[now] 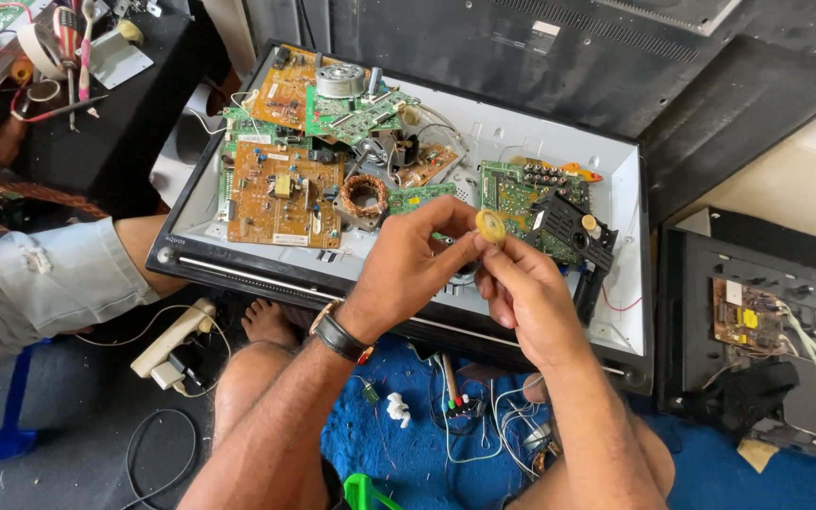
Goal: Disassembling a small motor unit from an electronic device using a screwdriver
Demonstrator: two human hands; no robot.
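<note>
My left hand (pixel 408 260) and my right hand (pixel 521 293) meet over the front edge of an opened flat screen panel (pixel 616 179) lying face up on the floor. Between the fingertips of both hands sits a small round yellow part (pixel 490 226), held up facing me. My left wrist carries a dark watch (pixel 340 335). Right behind my hands lie a green circuit board (pixel 514 194) with a black plastic block (pixel 569 227) on it.
The panel holds an orange-brown board (pixel 280 194), a copper coil (pixel 364 196), more green boards (pixel 356 113) and a round metal motor (pixel 340 80). Another person's sleeved arm (pixel 40 279) rests at left. A white power strip (pixel 177 340), loose wires (pixel 484 416) and a second opened chassis (pixel 767 321) lie around.
</note>
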